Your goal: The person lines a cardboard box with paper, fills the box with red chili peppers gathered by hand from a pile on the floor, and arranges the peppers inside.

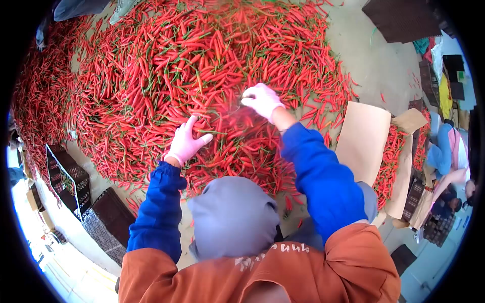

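Observation:
A wide heap of red chilli peppers [146, 76] with green stems covers the floor in front of me. My left hand [187, 142], in a pale pink glove, rests over the near part of the heap, its thumb and fingers spread and nothing between them. Farther forward and to the right, my right hand [261, 101], also gloved, is held over the peppers with its fingers curled together. What it holds, if anything, is too small to name. The peppers between the two hands look blurred.
A cardboard box [364, 141] with open flaps holds more peppers at the right. Dark crates [113, 214] stand at the lower left, another dark crate [399, 19] at the upper right. Other people [452, 151] are at the right edge; a shoe shows at the top left.

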The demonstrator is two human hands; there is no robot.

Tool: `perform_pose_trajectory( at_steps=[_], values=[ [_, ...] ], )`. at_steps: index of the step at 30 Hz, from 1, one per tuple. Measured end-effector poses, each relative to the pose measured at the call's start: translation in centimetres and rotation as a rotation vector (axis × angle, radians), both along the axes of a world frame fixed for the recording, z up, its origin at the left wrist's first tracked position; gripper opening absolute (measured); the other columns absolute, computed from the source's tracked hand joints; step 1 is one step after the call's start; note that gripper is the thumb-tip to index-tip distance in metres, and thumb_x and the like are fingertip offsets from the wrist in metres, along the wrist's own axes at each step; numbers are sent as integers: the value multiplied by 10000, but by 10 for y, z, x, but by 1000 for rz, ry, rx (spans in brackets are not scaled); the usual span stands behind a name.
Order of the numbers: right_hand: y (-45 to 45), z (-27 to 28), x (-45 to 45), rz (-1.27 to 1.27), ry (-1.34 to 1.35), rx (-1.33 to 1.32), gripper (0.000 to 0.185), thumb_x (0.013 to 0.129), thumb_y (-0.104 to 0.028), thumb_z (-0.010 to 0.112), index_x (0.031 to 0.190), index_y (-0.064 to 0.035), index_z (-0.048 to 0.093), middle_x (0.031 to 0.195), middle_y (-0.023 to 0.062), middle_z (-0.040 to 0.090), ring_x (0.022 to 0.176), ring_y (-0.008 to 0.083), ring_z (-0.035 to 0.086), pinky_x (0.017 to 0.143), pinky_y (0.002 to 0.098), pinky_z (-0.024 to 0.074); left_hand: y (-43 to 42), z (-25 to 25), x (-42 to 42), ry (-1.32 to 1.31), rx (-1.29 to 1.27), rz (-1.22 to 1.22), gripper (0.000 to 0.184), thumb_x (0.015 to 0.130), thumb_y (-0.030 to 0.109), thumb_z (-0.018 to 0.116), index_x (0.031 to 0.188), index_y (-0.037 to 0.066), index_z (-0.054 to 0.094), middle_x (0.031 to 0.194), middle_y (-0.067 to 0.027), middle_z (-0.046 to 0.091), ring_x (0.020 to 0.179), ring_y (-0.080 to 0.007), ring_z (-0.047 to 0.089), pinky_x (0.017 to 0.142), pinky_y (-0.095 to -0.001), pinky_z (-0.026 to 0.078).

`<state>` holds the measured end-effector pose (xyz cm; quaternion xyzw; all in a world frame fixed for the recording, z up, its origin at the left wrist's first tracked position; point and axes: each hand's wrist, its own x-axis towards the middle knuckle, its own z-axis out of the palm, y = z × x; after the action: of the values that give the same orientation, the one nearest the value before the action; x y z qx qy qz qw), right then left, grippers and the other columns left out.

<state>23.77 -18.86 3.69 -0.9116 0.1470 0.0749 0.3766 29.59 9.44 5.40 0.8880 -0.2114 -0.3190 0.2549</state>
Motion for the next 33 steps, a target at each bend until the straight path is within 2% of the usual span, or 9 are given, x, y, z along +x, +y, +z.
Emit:
perform_pose_trajectory(
  at_steps=[4, 7, 9, 11, 15, 16, 19, 25, 33],
  values=[
    [-46, 64, 5, -419, -90, 893, 122, 872, -139, 620, 964, -61, 636, 749, 2, 605, 599, 82, 550, 502, 235, 439, -2, -1, 1, -15, 5, -11, 836, 741, 406, 755, 1370, 10, 371, 1294, -240, 491, 1227, -364, 456, 1025, -413, 375],
    [-111, 169, 87, -83, -475, 971, 165, 913, -219, 529, 842, -89, 603, 703, 30, 583, 634, 128, 558, 565, 291, 461, 3, -12, 1, -22, -34, 9, 839, 719, 486, 739, 1367, 86, 387, 1205, -226, 525, 1172, -395, 456, 989, -438, 384],
    [-164, 240, 148, -80, -463, 1052, 293, 917, -149, 523, 1120, 57, 565, 997, 115, 624, 867, 258, 608, 811, 417, 531, 5, -18, 4, -47, -89, -4, 893, 705, 454, 767, 1388, 50, 356, 1205, -229, 548, 1144, -388, 503, 975, -424, 408],
    [-147, 206, 99, -77, -103, 1212, 190, 902, -150, 548, 715, -144, 517, 607, -33, 473, 536, 121, 479, 532, 277, 428, 9, -23, 7, 16, -232, 13, 889, 736, 370, 777, 1402, 4, 314, 1204, -197, 570, 1121, -310, 550, 959, -378, 428],
    [-87, 90, -36, -293, 574, 719, 212, 931, -274, 556, 780, -134, 507, 585, -46, 404, 482, 100, 406, 440, 289, 368, 7, 1, 15, 386, -542, 239, 881, 830, 286, 721, 1461, 1, 175, 1286, -136, 508, 1148, -178, 503, 989, -304, 399],
    [-85, 29, -84, -440, 771, 1352, 247, 913, -331, 591, 801, -127, 507, 602, -42, 450, 488, 101, 431, 424, 286, 355, 8, -9, 20, 294, -448, 185, 900, 832, 320, 715, 1462, -3, 159, 1324, -155, 468, 1169, -174, 485, 995, -301, 392],
    [17, 10, -133, -517, 717, 766, 393, 898, -414, 596, 1114, -88, 560, 853, 3, 597, 779, 144, 554, 649, 300, 458, -7, 3, 25, 423, -311, 126, 883, 828, 366, 711, 1448, -3, 202, 1210, -147, 560, 1099, -174, 538, 961, -303, 419],
    [81, -12, -124, -930, 145, 1526, 465, 878, -339, 643, 1238, -78, 508, 1089, 15, 564, 954, 126, 549, 789, 293, 482, -32, 6, 18, 743, -465, 146, 938, 858, 306, 685, 1463, -14, 44, 1383, -149, 424, 1244, -203, 436, 1023, -319, 371],
    [89, -9, -116, -874, 244, 1454, 597, 859, -403, 653, 1343, -122, 445, 1304, 21, 515, 1189, 157, 471, 948, 395, 406, -50, 16, -9, 764, -434, 147, 877, 862, 278, 681, 1454, -15, 105, 1437, -162, 354, 1320, -220, 356, 1070, -343, 323]
  ],
)
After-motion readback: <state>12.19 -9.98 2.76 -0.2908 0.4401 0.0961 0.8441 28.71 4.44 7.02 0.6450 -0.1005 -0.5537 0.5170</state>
